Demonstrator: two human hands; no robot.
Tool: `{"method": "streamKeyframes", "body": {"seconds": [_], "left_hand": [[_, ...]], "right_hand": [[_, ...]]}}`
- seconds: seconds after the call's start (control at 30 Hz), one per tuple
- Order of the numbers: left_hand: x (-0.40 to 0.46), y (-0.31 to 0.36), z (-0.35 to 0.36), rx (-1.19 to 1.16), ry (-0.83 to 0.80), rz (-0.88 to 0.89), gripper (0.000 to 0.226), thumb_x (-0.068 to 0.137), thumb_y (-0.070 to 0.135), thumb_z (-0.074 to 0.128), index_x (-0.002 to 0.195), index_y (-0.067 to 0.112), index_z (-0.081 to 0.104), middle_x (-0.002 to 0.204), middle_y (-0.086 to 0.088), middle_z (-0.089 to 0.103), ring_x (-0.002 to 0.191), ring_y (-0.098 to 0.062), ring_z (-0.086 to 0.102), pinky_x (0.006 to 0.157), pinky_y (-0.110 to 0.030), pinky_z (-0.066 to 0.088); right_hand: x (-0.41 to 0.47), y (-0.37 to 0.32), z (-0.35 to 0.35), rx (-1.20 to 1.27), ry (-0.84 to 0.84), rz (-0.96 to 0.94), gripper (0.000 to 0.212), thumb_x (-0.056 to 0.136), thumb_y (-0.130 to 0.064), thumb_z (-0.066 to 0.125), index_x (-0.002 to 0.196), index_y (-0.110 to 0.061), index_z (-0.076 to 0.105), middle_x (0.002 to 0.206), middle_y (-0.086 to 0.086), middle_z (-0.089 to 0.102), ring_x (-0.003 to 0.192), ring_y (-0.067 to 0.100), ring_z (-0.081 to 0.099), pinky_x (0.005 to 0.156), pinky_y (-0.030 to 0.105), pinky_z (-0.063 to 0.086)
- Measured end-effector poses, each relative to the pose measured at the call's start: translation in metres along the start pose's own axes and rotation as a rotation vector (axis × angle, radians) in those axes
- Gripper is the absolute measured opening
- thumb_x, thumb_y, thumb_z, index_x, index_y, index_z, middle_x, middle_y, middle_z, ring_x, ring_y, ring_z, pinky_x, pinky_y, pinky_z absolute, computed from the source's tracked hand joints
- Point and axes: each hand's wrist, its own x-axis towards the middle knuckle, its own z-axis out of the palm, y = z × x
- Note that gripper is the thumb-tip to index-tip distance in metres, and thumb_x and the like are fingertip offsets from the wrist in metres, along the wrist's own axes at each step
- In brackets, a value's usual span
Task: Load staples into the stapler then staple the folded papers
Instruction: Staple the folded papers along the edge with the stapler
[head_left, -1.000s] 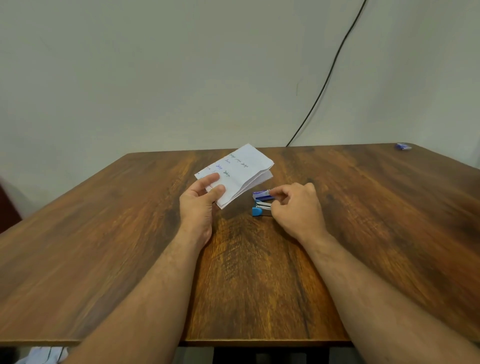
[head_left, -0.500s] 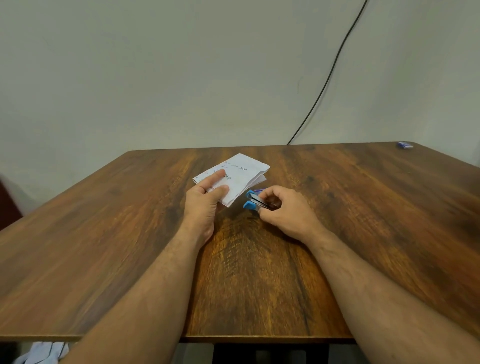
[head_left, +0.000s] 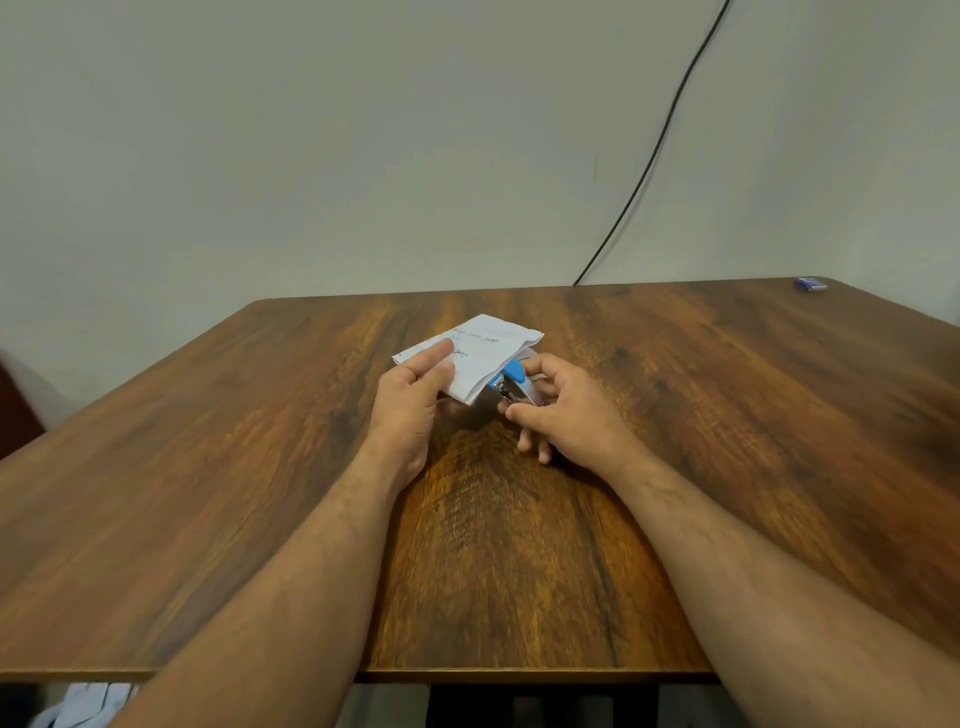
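The folded papers (head_left: 483, 348), white with blue handwriting, are pinched at their near-left corner by my left hand (head_left: 413, 410), thumb on top. My right hand (head_left: 566, 415) grips a small stapler (head_left: 511, 387) with a blue tip and metal body, held off the table. Its mouth sits at the papers' near-right edge, touching or just around it. My fingers hide the stapler's rear.
The wooden table (head_left: 727, 415) stretches wide on all sides. A small blue staple box (head_left: 810, 283) lies at the far right corner. A black cable (head_left: 649, 161) runs down the wall behind. Pale cloth (head_left: 83, 706) shows below the table's front edge.
My right hand lifted the stapler off the table, turned it and brought its mouth to the papers' edge. My left hand lowered the papers toward the table.
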Motion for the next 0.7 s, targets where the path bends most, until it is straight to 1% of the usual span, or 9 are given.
{"method": "streamKeyframes", "body": {"seconds": [0.07,0.13,0.2,0.3,0.37,0.43,0.53,0.6,0.7], "left_hand": [[0.001,-0.001,-0.001,0.021,0.001,0.011,0.032,0.097,0.003,0.061,0.125,0.015,0.072,0.138,-0.008,0.06,0.102,-0.019,0.072,0.07,-0.029,0.063],[0.001,-0.001,-0.001,0.027,0.003,0.03,0.036,0.093,0.0,0.066,0.123,0.019,0.073,0.137,-0.005,0.057,0.108,-0.023,0.071,0.076,-0.034,0.063],[0.001,-0.001,-0.002,0.017,0.009,0.048,0.04,0.089,-0.001,0.071,0.121,0.022,0.074,0.135,-0.003,0.057,0.11,-0.024,0.07,0.08,-0.038,0.063],[0.002,-0.002,-0.003,0.011,-0.017,0.057,0.044,0.084,-0.004,0.076,0.119,0.022,0.074,0.135,-0.006,0.059,0.107,-0.025,0.071,0.081,-0.041,0.063],[0.003,-0.004,-0.003,0.027,-0.029,0.06,0.045,0.082,-0.004,0.077,0.117,0.024,0.075,0.135,-0.009,0.06,0.102,-0.025,0.072,0.079,-0.039,0.064],[0.003,-0.005,-0.003,0.05,-0.015,0.068,0.047,0.081,-0.003,0.079,0.118,0.025,0.075,0.135,-0.007,0.059,0.104,-0.027,0.072,0.079,-0.041,0.064],[0.004,-0.005,-0.003,0.093,-0.005,0.078,0.051,0.078,-0.003,0.081,0.12,0.027,0.075,0.135,-0.002,0.059,0.107,-0.029,0.07,0.084,-0.05,0.062],[0.003,-0.004,-0.003,0.13,-0.021,0.076,0.055,0.077,-0.002,0.082,0.121,0.029,0.074,0.136,-0.001,0.058,0.11,-0.03,0.069,0.086,-0.053,0.061],[0.002,-0.004,-0.003,0.162,-0.046,0.073,0.057,0.078,-0.002,0.082,0.123,0.033,0.072,0.138,-0.002,0.058,0.112,-0.032,0.067,0.087,-0.054,0.06]], "right_hand": [[0.002,-0.001,0.004,-0.1,0.007,-0.004,0.032,0.089,-0.021,0.077,0.111,-0.035,0.059,0.111,0.001,0.073,0.06,0.005,0.066,0.049,0.016,0.047],[0.004,-0.003,0.006,-0.151,0.021,0.004,0.03,0.089,-0.025,0.077,0.107,-0.039,0.057,0.115,-0.004,0.07,0.077,0.004,0.066,0.058,0.015,0.047],[0.004,-0.004,0.008,-0.109,0.033,0.03,0.025,0.09,-0.032,0.075,0.107,-0.038,0.058,0.11,-0.007,0.07,0.083,0.005,0.067,0.06,0.015,0.046],[0.003,-0.008,0.012,0.03,0.041,0.083,0.02,0.092,-0.048,0.066,0.104,-0.032,0.064,0.093,-0.004,0.076,0.059,-0.001,0.063,0.058,0.022,0.043],[0.004,-0.011,0.013,0.11,0.036,0.141,0.023,0.094,-0.053,0.061,0.102,-0.032,0.065,0.091,-0.002,0.077,0.046,-0.004,0.06,0.049,0.019,0.04],[0.005,-0.012,0.013,0.142,0.027,0.178,0.026,0.094,-0.054,0.06,0.103,-0.031,0.067,0.088,-0.002,0.079,0.044,0.001,0.056,0.04,0.017,0.037],[0.006,-0.011,0.009,0.168,-0.022,0.203,0.03,0.094,-0.054,0.061,0.098,-0.026,0.073,0.088,0.004,0.08,0.05,0.01,0.049,0.041,0.021,0.036],[0.008,-0.012,0.007,0.245,-0.053,0.234,0.037,0.092,-0.054,0.064,0.101,-0.02,0.075,0.093,0.012,0.079,0.051,0.011,0.047,0.042,0.021,0.034],[0.009,-0.011,0.005,0.363,-0.079,0.252,0.043,0.089,-0.052,0.069,0.107,-0.013,0.073,0.09,0.012,0.079,0.048,0.009,0.043,0.038,0.019,0.031]]}}
